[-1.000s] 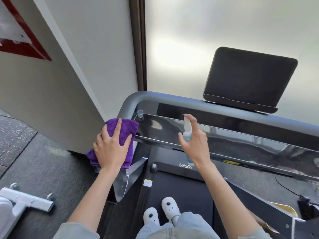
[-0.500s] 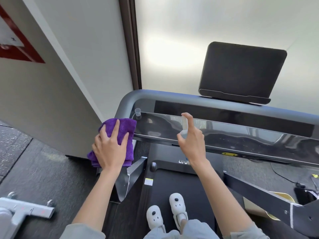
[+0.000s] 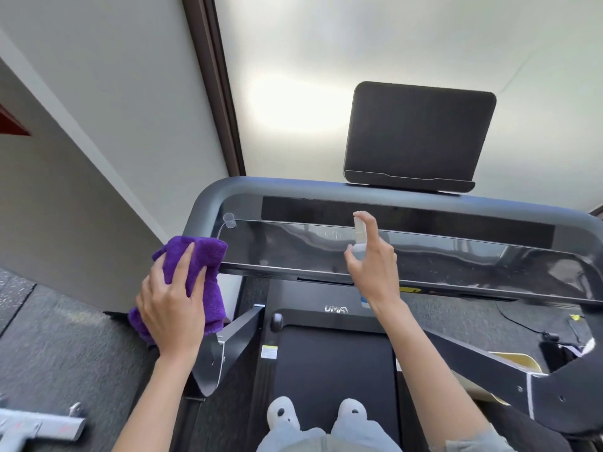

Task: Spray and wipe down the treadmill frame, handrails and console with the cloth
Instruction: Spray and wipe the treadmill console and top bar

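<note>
Your cloth (image 3: 192,278) is bunched up purple at the left end of the console (image 3: 326,252), draped over the corner where the handrail (image 3: 208,203) bends down, and your left hand (image 3: 173,311) lies on top of it with fingers spread flat, pressing rather than gripping. That's the first thing I'd watch: most of the cloth hangs off the outer side, so if you lift that hand it could slide off onto the floor (image 3: 65,353). Your right hand (image 3: 372,269) has its grip wrapped around the bottle (image 3: 359,236), forefinger up on the nozzle, aimed at the glossy console panel from really close. At that range you'll probably get one wet blob, not a mist, and it'll run down toward the lower edge and drip on the belt (image 3: 332,370), right where your shoes (image 3: 313,415) are, so slippy footing. Can't tell whether any spray is actually on the panel yet, too many reflections. There's also a small clear cap (image 3: 229,220) sitting on the panel's top left corner, just beside the cloth, and a wide first swipe could knock it off. The tablet stand (image 3: 417,138) sits up behind the rail, so angle the nozzle down or overspray could land on it. The cables (image 3: 535,327) on the floor to the right wouldn't enjoy drips either.
</note>
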